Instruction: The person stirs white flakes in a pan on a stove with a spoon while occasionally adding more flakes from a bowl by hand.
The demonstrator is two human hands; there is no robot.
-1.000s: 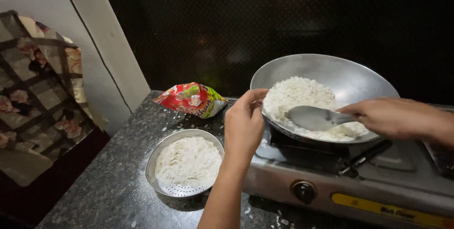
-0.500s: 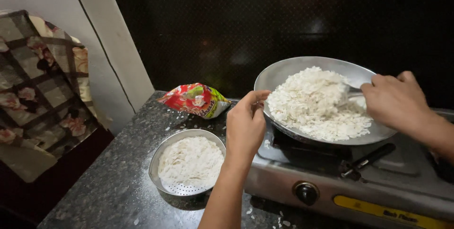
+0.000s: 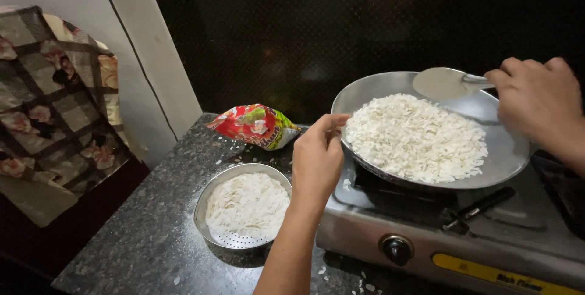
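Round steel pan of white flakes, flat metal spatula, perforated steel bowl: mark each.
Round steel pan (image 3: pixel 509 149), head view, bare inner wall at right.
Flat metal spatula (image 3: pixel 440 83), head view, middle of blade.
Perforated steel bowl (image 3: pixel 234 241), head view, bare perforated floor near front rim.

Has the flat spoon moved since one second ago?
Yes. The flat spoon, held in the right hand, went from the flakes at the pan's middle up to its far rim.

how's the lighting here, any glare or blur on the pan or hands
Head view: light falls from the front, the wall behind is nearly black; soft sheen on the pan rim and spatula, no harsh glare; left hand, right hand and flakes look sharp, without motion blur.
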